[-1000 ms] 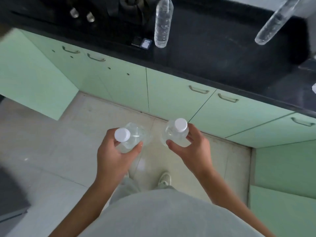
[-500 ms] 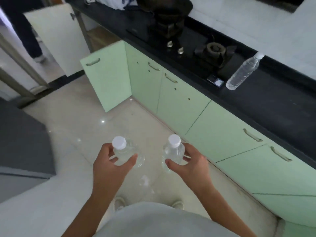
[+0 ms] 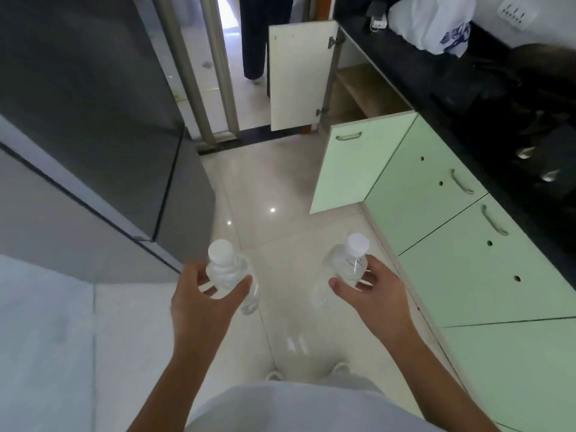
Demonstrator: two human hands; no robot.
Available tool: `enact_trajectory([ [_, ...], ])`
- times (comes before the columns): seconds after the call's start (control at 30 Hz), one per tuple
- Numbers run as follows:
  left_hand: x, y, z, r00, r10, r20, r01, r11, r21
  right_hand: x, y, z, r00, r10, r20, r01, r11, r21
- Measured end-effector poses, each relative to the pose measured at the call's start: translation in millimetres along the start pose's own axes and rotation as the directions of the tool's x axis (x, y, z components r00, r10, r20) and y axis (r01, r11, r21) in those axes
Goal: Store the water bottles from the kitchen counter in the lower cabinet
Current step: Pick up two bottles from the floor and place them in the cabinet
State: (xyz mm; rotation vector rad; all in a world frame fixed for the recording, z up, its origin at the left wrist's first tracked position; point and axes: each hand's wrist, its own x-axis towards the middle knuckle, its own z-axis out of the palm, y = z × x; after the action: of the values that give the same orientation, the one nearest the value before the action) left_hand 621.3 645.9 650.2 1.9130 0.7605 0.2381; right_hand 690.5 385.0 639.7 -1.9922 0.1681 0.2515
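Left hand (image 3: 199,307) grips one clear white-capped water bottle (image 3: 225,271), right hand (image 3: 378,296) another bottle (image 3: 350,266), over glossy pale floor tiles (image 3: 280,188) by mint-green cabinets (image 3: 467,275).

I see a pale, glossy tiled floor (image 3: 280,188). On it stand a grey fridge (image 3: 93,120) at the left and the person's light shoes (image 3: 339,367) near the bottom edge. At the right runs a black counter (image 3: 405,67). A white plastic bag (image 3: 433,23) lies on its far end, with a small white object (image 3: 378,24) just beside it. Below, the open cabinet (image 3: 383,101) shows a wooden shelf (image 3: 361,77).
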Motion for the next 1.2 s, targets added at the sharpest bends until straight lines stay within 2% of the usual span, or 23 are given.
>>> enact_trajectory([
  [0.33,127.1,56.0,80.6,0.999,-0.043,0.024,0.042,0.998,0.052,150.1,-13.9,-10.4,1.000,0.007,0.022,-0.007,1.000,-0.006],
  [0.43,165.9,75.7,103.1,0.995,-0.092,-0.030,0.094,0.994,0.062,211.9,-24.2,-6.2,0.994,-0.001,0.106,0.005,1.000,-0.031],
  [0.63,230.6,118.4,113.9,0.974,-0.150,-0.169,0.155,0.988,0.015,327.3,-84.7,27.5,0.957,-0.113,0.269,0.143,0.985,-0.094],
  [0.77,284.9,131.2,111.4,0.963,-0.145,-0.225,0.147,0.989,-0.006,387.5,-125.8,56.7,0.939,-0.159,0.305,0.182,0.982,-0.051],
  [0.97,398.5,148.4,126.4,0.988,-0.081,-0.128,0.083,0.996,0.011,466.2,-150.5,83.7,0.972,-0.105,0.208,0.119,0.991,-0.057],
  [1.1,486.3,168.9,146.6,0.999,0.007,0.047,-0.008,1.000,0.028,507.5,-157.0,86.9,0.999,0.007,0.042,-0.005,0.999,-0.052],
  [1.2,547.1,192.0,168.2,0.978,0.099,0.186,-0.109,0.993,0.045,530.4,-162.4,81.9,0.995,0.063,-0.079,-0.067,0.997,-0.044],
])
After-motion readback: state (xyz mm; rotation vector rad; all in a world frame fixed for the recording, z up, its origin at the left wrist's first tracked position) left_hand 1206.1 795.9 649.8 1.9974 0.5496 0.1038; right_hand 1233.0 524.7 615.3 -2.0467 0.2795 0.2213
